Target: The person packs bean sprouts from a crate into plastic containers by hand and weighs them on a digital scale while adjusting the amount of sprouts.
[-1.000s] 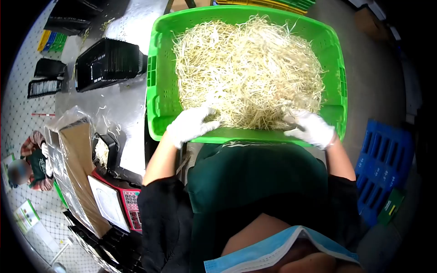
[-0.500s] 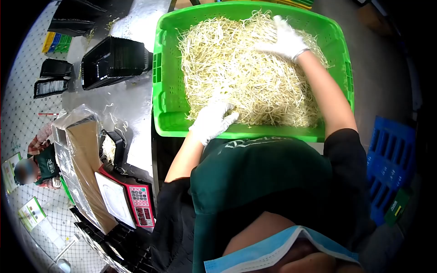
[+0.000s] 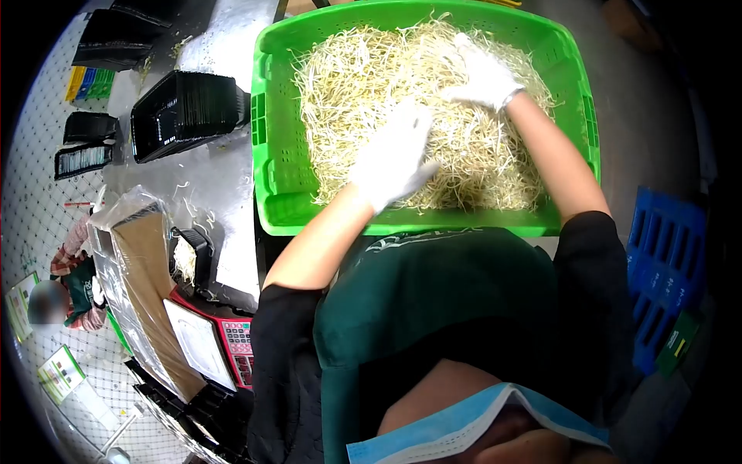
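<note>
A heap of pale bean sprouts [image 3: 355, 93] fills most of a green plastic crate [image 3: 282, 205] in front of me. My left hand [image 3: 396, 155], in a white glove, is over the near middle of the heap, fingers stretched out and thumb apart. On the far right part of the sprouts lies my right hand [image 3: 485, 77], also gloved in white, with thumb and fingers spread. Neither glove is closed around any sprouts that I can see. Whether the fingertips dip into the heap is hard to make out.
Left of the crate, a metal table [image 3: 212, 174] bears stacked black trays [image 3: 189, 116], a small black tray with sprouts [image 3: 193, 255], a plastic-wrapped carton [image 3: 147, 286] and a red scale [image 3: 232, 332]. A co-worker [image 3: 73, 290] is farther left. A blue pallet [image 3: 665, 271] is at right.
My left hand has moved from the crate's near edge up and right over the sprouts. My right hand has shifted slightly nearer. The view has shifted a little.
</note>
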`<state>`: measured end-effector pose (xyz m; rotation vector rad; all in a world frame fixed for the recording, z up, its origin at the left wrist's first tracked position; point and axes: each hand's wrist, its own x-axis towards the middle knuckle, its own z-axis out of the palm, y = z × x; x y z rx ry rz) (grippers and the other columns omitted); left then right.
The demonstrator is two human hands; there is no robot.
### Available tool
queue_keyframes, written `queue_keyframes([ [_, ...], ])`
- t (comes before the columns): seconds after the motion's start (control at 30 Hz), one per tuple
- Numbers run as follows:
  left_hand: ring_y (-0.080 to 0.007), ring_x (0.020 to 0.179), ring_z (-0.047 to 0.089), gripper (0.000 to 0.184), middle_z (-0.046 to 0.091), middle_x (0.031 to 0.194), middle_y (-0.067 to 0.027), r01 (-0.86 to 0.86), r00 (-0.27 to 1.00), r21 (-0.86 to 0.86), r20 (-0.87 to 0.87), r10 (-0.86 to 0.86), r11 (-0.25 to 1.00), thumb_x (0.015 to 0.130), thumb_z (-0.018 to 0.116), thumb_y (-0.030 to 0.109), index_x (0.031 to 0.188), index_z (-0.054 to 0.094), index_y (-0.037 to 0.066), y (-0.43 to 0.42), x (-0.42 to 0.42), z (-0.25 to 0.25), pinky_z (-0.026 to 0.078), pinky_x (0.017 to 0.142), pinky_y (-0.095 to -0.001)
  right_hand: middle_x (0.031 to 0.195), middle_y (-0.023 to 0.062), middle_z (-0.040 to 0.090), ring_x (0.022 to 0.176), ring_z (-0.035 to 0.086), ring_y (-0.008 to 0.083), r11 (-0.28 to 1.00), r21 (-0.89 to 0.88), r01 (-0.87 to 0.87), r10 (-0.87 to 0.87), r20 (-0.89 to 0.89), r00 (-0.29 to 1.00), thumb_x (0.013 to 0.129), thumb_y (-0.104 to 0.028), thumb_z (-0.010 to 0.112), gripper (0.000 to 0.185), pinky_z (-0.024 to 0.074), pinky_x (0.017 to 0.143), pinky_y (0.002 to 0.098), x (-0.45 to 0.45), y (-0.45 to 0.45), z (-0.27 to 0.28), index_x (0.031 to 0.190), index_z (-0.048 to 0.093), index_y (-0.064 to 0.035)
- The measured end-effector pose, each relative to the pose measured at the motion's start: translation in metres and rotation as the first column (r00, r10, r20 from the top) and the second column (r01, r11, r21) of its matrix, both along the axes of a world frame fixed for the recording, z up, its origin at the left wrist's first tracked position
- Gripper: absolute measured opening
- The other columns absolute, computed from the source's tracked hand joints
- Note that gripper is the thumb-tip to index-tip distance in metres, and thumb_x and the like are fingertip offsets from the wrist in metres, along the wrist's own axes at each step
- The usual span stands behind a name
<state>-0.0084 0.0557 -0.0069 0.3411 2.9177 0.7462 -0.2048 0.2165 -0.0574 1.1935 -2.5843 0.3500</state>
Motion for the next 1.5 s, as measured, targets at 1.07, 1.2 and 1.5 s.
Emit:
queue_keyframes([
  [1.07, -0.0318, 0.091, 0.058, 0.028, 0.064, 0.09, -0.0131, -0.041, 0.996, 0.212, 0.087, 0.023, 0.977, 0.083, 0.059, 0.032, 0.093, 0.066, 0.007, -0.022, 0.062, -0.006, 0.046, 0.077, -0.0401, 0.146, 0.0225, 0.027, 0.134, 0.029, 0.0344, 0.945, 0.308, -0.115, 0.027, 0.275, 0.961, 0.063, -0.025, 0.075, 0.101, 0.0212, 0.113, 0.0443, 0.089, -0.015, 0.007, 0.144, 0.02, 0.0005],
  [1.2, -0.0345, 0.108, 0.056, 0.044, 0.06, 0.114, -0.0192, -0.18, 0.955, 0.11, 0.256, 0.147, 0.977, 0.087, 0.058, 0.037, 0.115, 0.059, 0.003, -0.035, 0.068, -0.008, 0.043, 0.094, -0.0399, 0.143, 0.0235, 0.032, 0.129, 0.038, 0.0339, 0.978, 0.187, -0.097, -0.069, 0.718, 0.692, 0.062, -0.027, 0.075, 0.106, 0.0292, 0.109, 0.0444, 0.039, -0.015, 0.031, 0.146, 0.015, -0.0027],
  [1.5, -0.0358, 0.103, 0.058, 0.047, 0.062, 0.109, -0.0214, -0.122, 0.978, 0.078, 0.178, 0.107, 0.989, 0.086, 0.061, 0.038, 0.116, 0.058, 0.003, -0.036, 0.07, -0.02, 0.046, 0.09, -0.0401, 0.124, 0.0174, 0.054, 0.1, 0.058, 0.0269, 0.998, 0.055, 0.0, -0.048, 0.867, 0.496, 0.062, -0.026, 0.074, 0.099, 0.0502, 0.084, 0.0384, 0.064, -0.023, 0.024, 0.144, 0.023, -0.0061],
])
